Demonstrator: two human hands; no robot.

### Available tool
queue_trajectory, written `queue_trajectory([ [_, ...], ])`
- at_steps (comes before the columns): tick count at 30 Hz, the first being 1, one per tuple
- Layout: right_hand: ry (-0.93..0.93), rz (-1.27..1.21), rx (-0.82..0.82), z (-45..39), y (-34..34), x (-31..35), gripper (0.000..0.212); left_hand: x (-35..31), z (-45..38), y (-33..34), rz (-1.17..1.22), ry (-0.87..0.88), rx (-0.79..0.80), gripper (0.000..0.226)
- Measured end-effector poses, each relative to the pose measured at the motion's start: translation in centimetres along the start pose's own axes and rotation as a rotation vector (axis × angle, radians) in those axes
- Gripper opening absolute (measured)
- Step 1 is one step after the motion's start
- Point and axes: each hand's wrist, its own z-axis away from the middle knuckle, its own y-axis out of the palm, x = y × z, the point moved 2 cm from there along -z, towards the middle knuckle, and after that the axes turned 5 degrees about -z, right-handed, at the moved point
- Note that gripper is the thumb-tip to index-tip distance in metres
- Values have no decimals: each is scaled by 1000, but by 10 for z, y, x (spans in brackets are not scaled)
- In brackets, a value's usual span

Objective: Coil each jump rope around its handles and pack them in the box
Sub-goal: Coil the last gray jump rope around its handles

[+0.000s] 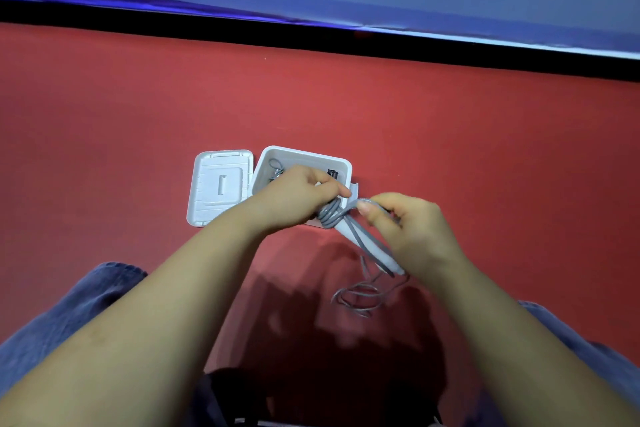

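The grey jump rope (330,215) is partly coiled around its white handles (372,250), the loose rest looped on the red floor. My white box (341,163) sits open behind it, its lid (218,185) flat just beside, another rope inside.

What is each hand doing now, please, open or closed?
Left hand: closed, gripping the white handles where the grey rope is coiled.
Right hand: closed, pinching a loop of the rope.
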Motion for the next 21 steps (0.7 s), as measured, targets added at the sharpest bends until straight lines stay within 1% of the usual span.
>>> queue_trajectory([
  [2,79,-56,122,-1,2,0,42,-4,3,-1,115,7,66,30],
  [4,148,-197,211,0,2,4,45,-8,7,0,171,5,125,32],
  [7,229,-370,242,0,1,10,42,-10,11,6,232,5,174,35],
  [9,309,-455,254,-2,2,11,51,-11,11,7,307,-5,171,36],
  [10,389,-533,258,-2,3,11,54,-13,11,8,356,-5,173,36],
  [12,572,-824,309,0,8,14,52,-20,13,9,458,1,192,35],
  [13,624,-1003,343,2,10,16,50,-23,13,11,502,3,195,34],
  [14,633,-1150,361,4,11,18,46,-26,14,12,543,0,186,34],
  [15,618,-1246,368,5,13,19,37,-28,14,14,577,-8,165,33],
  [16,598,-1291,368,5,14,19,30,-28,13,16,600,-21,135,33],
  [17,595,-1293,362,5,15,18,28,-27,12,18,615,-40,103,33],
  [18,603,-1252,336,5,18,15,31,-25,11,20,628,-67,76,35],
  [19,605,-1159,284,4,22,14,36,-22,10,23,652,-103,54,38],
  [21,582,-869,152,5,29,9,43,-18,8,26,706,-180,-2,48],
])
